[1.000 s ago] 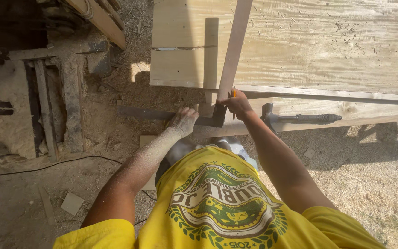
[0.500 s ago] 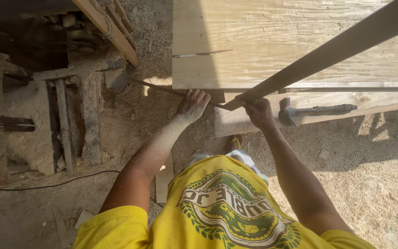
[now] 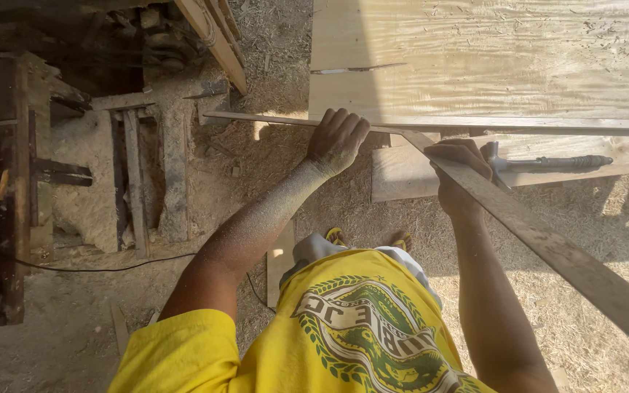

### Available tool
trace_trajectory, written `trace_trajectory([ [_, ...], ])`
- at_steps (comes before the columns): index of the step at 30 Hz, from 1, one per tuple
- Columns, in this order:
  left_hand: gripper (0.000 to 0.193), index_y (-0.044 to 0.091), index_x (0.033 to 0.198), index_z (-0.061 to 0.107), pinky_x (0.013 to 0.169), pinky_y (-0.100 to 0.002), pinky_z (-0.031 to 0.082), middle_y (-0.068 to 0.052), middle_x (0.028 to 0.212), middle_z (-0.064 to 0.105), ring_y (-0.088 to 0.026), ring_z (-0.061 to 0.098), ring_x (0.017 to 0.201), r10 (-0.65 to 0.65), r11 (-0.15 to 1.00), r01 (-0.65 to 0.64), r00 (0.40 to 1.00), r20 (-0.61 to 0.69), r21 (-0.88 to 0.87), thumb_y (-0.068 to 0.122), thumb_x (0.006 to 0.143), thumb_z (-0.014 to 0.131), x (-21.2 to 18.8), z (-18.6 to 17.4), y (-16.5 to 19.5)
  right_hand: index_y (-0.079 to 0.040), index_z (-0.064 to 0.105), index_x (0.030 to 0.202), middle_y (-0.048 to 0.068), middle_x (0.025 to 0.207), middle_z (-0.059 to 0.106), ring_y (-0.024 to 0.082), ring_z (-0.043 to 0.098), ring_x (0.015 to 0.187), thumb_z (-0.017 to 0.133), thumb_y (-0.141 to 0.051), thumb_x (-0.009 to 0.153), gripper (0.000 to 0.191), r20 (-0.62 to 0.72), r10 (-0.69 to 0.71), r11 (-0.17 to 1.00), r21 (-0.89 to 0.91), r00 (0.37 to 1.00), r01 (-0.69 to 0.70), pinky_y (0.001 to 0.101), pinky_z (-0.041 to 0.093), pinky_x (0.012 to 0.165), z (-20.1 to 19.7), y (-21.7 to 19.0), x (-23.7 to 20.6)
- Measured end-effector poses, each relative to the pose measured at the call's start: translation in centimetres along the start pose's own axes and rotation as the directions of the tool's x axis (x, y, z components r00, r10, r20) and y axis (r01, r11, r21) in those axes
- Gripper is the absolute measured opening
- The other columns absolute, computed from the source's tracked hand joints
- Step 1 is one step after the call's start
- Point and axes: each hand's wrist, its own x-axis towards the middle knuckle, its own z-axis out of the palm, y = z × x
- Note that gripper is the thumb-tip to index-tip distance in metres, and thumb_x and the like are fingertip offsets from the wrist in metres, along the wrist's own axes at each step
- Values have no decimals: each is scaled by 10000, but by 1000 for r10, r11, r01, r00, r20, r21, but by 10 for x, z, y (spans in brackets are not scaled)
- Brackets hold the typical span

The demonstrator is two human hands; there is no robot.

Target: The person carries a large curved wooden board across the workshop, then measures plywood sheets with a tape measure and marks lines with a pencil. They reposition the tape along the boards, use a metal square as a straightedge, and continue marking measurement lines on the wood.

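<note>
The right hand [image 3: 459, 169] is clamped round the near end of a long thin wooden batten [image 3: 547, 247], which runs from the grip out toward 4 o'clock and off the frame's lower right. The left hand [image 3: 338, 138] lies flat, fingers together, on the front edge of a broad plywood sheet [image 3: 489, 58], touching a narrow strip [image 3: 271, 118] that juts out toward 9 o'clock. The batten looks light and stiff but whippy over its length, dusty and splintery; a grip nearer its middle would probably steady it better. Just past the right hand, at 3 o'clock, a dark metal clamp [image 3: 547, 163] rests on a lower board [image 3: 416, 175]. No packages, labels or signs show on the bench or the sawdust ground [image 3: 256, 182]; only the yellow shirt [image 3: 343, 335] carries a green round emblem.
</note>
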Motion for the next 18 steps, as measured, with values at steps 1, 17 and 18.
trace_trajectory([
  [1,69,100,949,611,672,-350,428,-19,777,549,-163,529,743,-2,1000,2,1000,3,4,48,931,652,-1,-2,2,-26,765,996,111,1021,724,197,684,905,730,85,907,146,0,-16,999,-52,1000,16,379,486,927,-1,-2,3],
  [17,135,124,903,580,688,-362,438,0,774,539,-161,526,746,-92,993,92,996,-11,78,27,909,673,13,-16,51,-36,761,1022,101,1045,715,215,702,972,760,24,980,73,-6,-199,976,85,980,198,315,568,841,-48,17,9],
  [18,133,128,901,573,687,-359,436,0,774,536,-160,523,747,-84,994,87,996,-39,64,41,924,671,18,-10,59,-35,757,1027,101,1048,712,212,703,973,757,19,996,63,-2,-192,978,79,981,192,308,576,835,-57,21,8],
])
